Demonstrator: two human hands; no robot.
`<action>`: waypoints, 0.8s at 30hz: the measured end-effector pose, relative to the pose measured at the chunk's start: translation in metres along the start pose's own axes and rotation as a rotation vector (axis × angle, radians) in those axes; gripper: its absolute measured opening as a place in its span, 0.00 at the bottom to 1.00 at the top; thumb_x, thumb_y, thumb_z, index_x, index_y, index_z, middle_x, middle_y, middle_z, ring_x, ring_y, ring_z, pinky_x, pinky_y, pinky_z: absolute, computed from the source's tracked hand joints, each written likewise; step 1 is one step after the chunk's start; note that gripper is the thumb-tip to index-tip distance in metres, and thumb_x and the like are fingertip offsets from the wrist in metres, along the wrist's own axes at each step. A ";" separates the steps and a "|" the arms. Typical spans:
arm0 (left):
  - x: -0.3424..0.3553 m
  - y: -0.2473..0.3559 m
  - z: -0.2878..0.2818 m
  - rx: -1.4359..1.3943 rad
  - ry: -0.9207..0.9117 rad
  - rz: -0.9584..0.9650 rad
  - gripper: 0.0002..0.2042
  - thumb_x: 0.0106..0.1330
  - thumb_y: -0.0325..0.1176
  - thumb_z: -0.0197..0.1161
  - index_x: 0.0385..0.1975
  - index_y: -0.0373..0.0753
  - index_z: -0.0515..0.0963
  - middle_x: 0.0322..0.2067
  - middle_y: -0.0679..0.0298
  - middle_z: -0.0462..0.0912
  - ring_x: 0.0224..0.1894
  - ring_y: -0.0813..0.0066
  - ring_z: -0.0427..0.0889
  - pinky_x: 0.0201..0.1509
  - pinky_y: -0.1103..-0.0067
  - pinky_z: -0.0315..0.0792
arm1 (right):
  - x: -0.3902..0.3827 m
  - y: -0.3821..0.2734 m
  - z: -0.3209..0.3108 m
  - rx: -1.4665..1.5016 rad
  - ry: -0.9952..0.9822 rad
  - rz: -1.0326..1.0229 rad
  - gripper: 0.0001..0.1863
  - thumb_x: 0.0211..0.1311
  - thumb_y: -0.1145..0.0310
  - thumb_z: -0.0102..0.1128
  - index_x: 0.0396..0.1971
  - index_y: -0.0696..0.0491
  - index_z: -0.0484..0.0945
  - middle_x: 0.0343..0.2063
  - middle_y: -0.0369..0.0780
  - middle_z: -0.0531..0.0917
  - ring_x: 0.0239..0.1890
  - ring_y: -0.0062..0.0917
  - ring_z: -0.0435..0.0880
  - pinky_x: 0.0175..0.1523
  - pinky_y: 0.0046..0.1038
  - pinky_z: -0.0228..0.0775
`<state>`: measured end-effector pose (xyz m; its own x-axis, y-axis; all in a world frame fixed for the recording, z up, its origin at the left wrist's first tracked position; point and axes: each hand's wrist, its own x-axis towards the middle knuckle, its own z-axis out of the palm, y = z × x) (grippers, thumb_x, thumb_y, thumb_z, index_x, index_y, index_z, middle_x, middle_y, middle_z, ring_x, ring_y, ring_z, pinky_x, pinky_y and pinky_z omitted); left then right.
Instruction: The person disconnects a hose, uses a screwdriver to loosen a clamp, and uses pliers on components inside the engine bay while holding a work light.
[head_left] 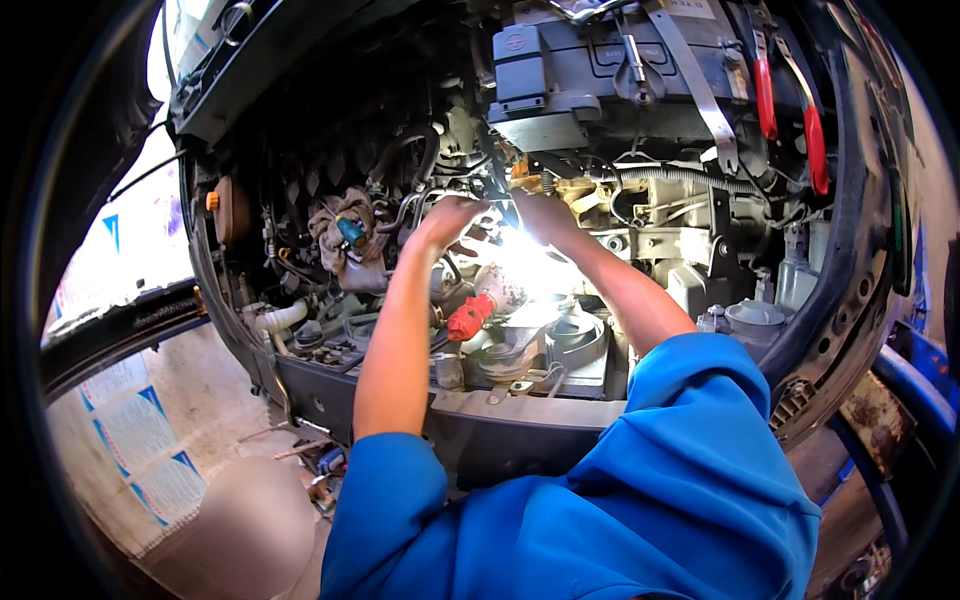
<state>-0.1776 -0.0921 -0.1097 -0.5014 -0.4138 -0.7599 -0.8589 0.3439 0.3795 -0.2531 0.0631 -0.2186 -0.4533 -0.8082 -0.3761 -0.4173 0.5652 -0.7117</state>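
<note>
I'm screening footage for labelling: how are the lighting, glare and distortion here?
Head view: white glare beside the right hand washes out detail, while upper-left engine parts sink into shadow; also in the head view, fisheye curvature bends edges, corners go black, and a round blurred patch sits lower left.

I'm seeing a bright blue top (pixel 640 490), soft folds rippling right across it! Both sleeves (pixel 392 480) are loose and stop short, leaving forearms (pixel 395 340) and hands (pixel 452 222) bare.
</note>
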 end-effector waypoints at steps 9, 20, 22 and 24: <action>-0.163 -0.045 0.023 0.766 0.232 0.321 0.29 0.63 0.52 0.62 0.55 0.34 0.70 0.48 0.49 0.79 0.49 0.50 0.80 0.49 0.62 0.74 | 0.005 0.020 -0.002 0.030 0.184 -0.042 0.07 0.59 0.71 0.52 0.37 0.52 0.75 0.32 0.45 0.84 0.38 0.39 0.86 0.39 0.41 0.76; -0.172 -0.012 0.041 0.712 0.142 0.050 0.23 0.56 0.50 0.66 0.43 0.38 0.78 0.32 0.49 0.83 0.38 0.47 0.82 0.42 0.60 0.74 | -0.004 0.012 0.015 0.138 0.190 -0.028 0.11 0.59 0.73 0.52 0.43 0.52 0.74 0.34 0.47 0.83 0.37 0.42 0.85 0.40 0.42 0.77; -0.188 -0.008 0.039 0.650 0.186 0.048 0.23 0.56 0.52 0.65 0.41 0.38 0.79 0.31 0.48 0.83 0.38 0.47 0.82 0.42 0.59 0.73 | -0.009 0.001 0.012 0.221 0.120 0.080 0.11 0.61 0.73 0.50 0.43 0.52 0.73 0.33 0.48 0.83 0.37 0.42 0.85 0.40 0.42 0.77; -0.198 -0.011 0.034 0.600 0.222 0.045 0.23 0.56 0.53 0.65 0.40 0.38 0.80 0.30 0.48 0.83 0.36 0.46 0.82 0.41 0.59 0.73 | -0.011 -0.003 0.011 0.297 0.081 0.156 0.11 0.64 0.70 0.46 0.43 0.51 0.73 0.31 0.47 0.83 0.35 0.40 0.85 0.38 0.40 0.75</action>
<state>-0.0656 0.0152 0.0186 -0.6006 -0.5308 -0.5979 -0.6613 0.7501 -0.0016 -0.2380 0.0685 -0.2189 -0.5599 -0.6930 -0.4542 -0.0954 0.5985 -0.7954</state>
